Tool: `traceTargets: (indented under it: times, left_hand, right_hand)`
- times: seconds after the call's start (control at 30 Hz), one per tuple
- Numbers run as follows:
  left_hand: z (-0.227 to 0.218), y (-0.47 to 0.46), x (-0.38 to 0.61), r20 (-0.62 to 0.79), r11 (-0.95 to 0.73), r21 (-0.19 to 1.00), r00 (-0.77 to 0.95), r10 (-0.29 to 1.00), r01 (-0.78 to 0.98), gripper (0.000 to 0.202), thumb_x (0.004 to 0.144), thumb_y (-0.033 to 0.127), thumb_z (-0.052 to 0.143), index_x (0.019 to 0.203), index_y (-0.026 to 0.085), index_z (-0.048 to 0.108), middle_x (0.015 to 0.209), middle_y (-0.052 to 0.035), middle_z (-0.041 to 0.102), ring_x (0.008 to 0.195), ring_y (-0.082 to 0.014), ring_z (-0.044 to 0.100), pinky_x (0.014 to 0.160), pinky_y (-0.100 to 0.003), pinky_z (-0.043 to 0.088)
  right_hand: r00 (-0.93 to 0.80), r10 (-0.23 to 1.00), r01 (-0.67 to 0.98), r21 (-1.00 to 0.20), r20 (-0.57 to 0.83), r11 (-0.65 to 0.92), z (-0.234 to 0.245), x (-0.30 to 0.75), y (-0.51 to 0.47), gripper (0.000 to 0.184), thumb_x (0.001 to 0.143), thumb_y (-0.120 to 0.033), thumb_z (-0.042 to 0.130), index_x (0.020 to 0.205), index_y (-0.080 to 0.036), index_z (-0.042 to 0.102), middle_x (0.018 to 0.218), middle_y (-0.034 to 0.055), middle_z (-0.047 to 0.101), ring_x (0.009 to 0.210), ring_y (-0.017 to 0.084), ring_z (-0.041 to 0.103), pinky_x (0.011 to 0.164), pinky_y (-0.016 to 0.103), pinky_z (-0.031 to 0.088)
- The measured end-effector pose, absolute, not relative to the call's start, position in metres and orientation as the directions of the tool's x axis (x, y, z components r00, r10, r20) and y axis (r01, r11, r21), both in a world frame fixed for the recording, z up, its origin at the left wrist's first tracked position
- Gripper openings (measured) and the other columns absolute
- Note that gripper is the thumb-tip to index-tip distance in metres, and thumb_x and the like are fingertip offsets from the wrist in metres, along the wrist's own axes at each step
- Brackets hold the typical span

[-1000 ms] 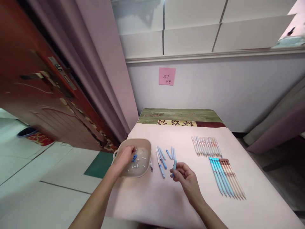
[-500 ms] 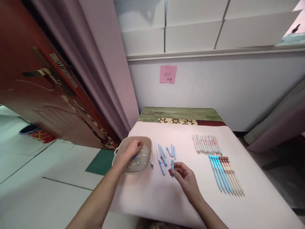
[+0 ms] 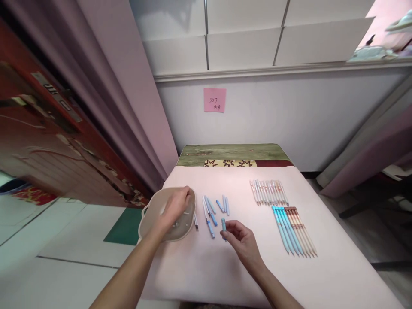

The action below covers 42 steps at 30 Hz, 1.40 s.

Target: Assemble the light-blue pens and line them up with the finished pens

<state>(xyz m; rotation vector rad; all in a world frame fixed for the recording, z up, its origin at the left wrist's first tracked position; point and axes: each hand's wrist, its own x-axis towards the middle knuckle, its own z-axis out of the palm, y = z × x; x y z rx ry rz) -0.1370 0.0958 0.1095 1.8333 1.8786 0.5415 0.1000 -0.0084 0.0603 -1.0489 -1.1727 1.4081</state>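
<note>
1 barrel (image 3: pixel 223 222) (blue) in right hand (image 3: pixel 243 241)

Pink note (image 3: pixel 214 100) on wall (image 3: pixel 257 113), handwritten "357", smaller characters below, unclear

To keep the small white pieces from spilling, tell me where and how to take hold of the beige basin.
Probably best by the loop handle, coming from the left: it juts out from the basin on that side. Because small white pieces lie loose inside, steadying the right rim too should help keep it level.
</note>
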Motion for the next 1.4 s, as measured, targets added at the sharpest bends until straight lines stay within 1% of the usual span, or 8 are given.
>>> traceTargets:
  times: [0.07, 0.13, 0.2, 0.3, 0.87, 1.03, 1.23, 1.4]
  left_hand:
    - [0.121, 0.078, -0.115, 0.015, -0.024, 0.831, 0.021, 1.0, 0.556, 0.018, 0.079, 0.03, 0.056, 0.092, 0.018, 0.062, 0.077, -0.002, 0.065, 0.068, -0.0151, 0.056, 0.065, -0.025, 0.043]
    - [0.129, 0.059, -0.09, -0.025, 0.023, 0.978, 0.009, 1.0, 0.207, 0.032, 0.075, 0.037, 0.064, 0.101, 0.018, 0.063, 0.076, -0.0016, 0.066, 0.064, -0.0138, 0.057, 0.063, -0.025, 0.045]
    - [0.133, 0.041, -0.068, -0.072, 0.072, 0.997, -0.03, 0.997, 0.004, 0.029, 0.07, 0.035, 0.071, 0.091, 0.017, 0.067, 0.077, -0.0032, 0.068, 0.067, -0.0136, 0.059, 0.066, -0.025, 0.047]
    - [0.132, 0.026, -0.048, -0.115, 0.105, 0.985, -0.064, 0.991, -0.134, 0.023, 0.068, 0.033, 0.075, 0.082, 0.016, 0.069, 0.077, -0.0049, 0.07, 0.07, -0.0145, 0.062, 0.07, -0.026, 0.049]
    - [0.135, 0.011, -0.033, -0.112, 0.112, 0.991, 0.002, 0.994, -0.074, 0.013, 0.071, 0.028, 0.072, 0.076, 0.016, 0.071, 0.074, -0.0041, 0.07, 0.064, -0.014, 0.061, 0.065, -0.026, 0.051]
    - [0.14, 0.007, -0.032, -0.074, 0.073, 0.997, 0.05, 0.996, 0.008, 0.013, 0.074, 0.029, 0.069, 0.079, 0.017, 0.072, 0.075, -0.0047, 0.07, 0.071, -0.0166, 0.063, 0.07, -0.026, 0.051]
    - [0.134, -0.003, -0.031, -0.075, 0.079, 0.991, 0.042, 0.996, -0.107, 0.024, 0.077, 0.031, 0.068, 0.097, 0.018, 0.069, 0.089, -0.0067, 0.071, 0.081, -0.0182, 0.065, 0.076, -0.029, 0.052]
    - [0.114, -0.014, -0.028, -0.083, 0.087, 0.99, 0.043, 0.996, -0.11, 0.024, 0.07, 0.027, 0.075, 0.091, 0.017, 0.069, 0.091, -0.0064, 0.07, 0.088, -0.0202, 0.064, 0.082, -0.031, 0.051]
  right_hand:
    - [-0.138, 0.99, -0.089, -0.996, 0.005, -0.008, 0.064, 0.101, -0.007, 0.03, 0.08, -0.045, 0.066, 0.092, -0.018, 0.067, 0.08, 0.0055, 0.069, 0.074, 0.019, 0.063, 0.07, 0.031, 0.051]
    - [-0.134, 0.99, -0.036, -0.999, 0.043, 0.038, 0.07, 0.101, -0.006, 0.027, 0.081, -0.043, 0.064, 0.092, -0.018, 0.068, 0.082, 0.0055, 0.07, 0.076, 0.019, 0.063, 0.072, 0.03, 0.051]
    - [-0.133, 0.988, 0.001, -0.997, 0.077, 0.078, 0.076, 0.102, -0.006, 0.024, 0.082, -0.041, 0.063, 0.092, -0.019, 0.068, 0.083, 0.0049, 0.07, 0.076, 0.019, 0.063, 0.071, 0.03, 0.051]
    - [-0.13, 0.987, 0.036, -0.994, 0.094, 0.099, 0.083, 0.103, -0.008, 0.021, 0.083, -0.038, 0.061, 0.093, -0.02, 0.068, 0.081, 0.004, 0.07, 0.074, 0.018, 0.062, 0.069, 0.029, 0.051]
    - [-0.126, 0.986, -0.028, -0.994, 0.112, 0.11, 0.09, 0.111, -0.014, 0.02, 0.083, -0.034, 0.062, 0.095, -0.021, 0.07, 0.089, 0.0051, 0.073, 0.082, 0.021, 0.065, 0.074, 0.03, 0.051]
    - [-0.087, 0.989, -0.011, -0.993, 0.118, 0.118, 0.089, 0.115, -0.015, 0.017, 0.082, -0.032, 0.063, 0.092, -0.02, 0.07, 0.084, 0.0035, 0.072, 0.079, 0.019, 0.065, 0.074, 0.029, 0.05]
    - [-0.079, 0.985, 0.006, -0.988, 0.152, 0.153, 0.089, 0.119, -0.016, 0.014, 0.082, -0.03, 0.064, 0.09, -0.02, 0.069, 0.084, 0.0037, 0.072, 0.081, 0.02, 0.065, 0.076, 0.03, 0.05]
    - [-0.068, 0.982, 0.025, -0.983, 0.178, 0.18, 0.084, 0.114, -0.019, 0.015, 0.082, -0.034, 0.065, 0.087, -0.019, 0.067, 0.079, 0.0027, 0.071, 0.076, 0.018, 0.064, 0.073, 0.028, 0.05]
